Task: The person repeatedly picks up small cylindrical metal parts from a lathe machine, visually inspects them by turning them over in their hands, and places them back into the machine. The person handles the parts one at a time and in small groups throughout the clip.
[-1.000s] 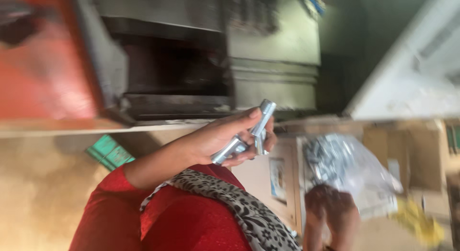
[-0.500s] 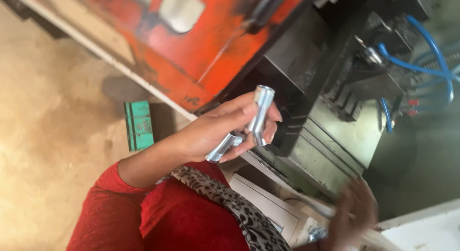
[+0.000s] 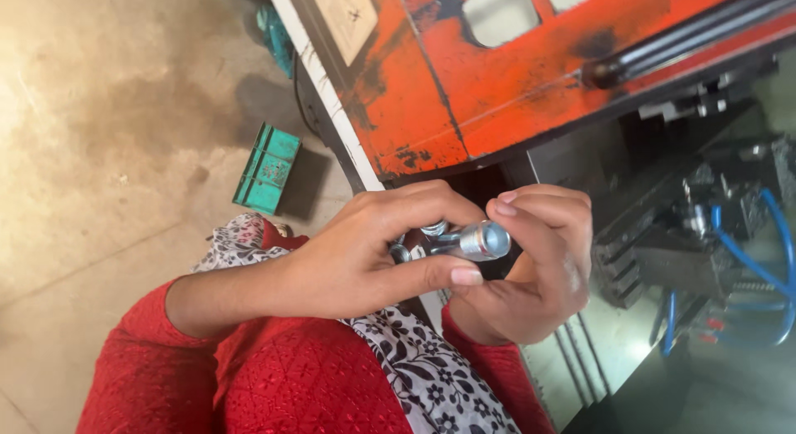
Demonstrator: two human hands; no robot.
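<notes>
Gripping metal fittings (image 3: 464,242), apparently several, hands (image 3: 464,260) just beside orange machine edge (image 3: 431,156).

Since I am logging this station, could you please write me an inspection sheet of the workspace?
Surface: worn orange machine panel with chipped paint; no bench top seen.
Job's things: shiny metal tube fittings, open end of one toward the camera.
Clutter: teal box on the concrete floor.
Grippers: left hand pinches the fittings; right hand curls round the same cluster.
Cables: blue hoses loop at the dark machine parts.
Surroundings: red sleeves, patterned scarf.
</notes>
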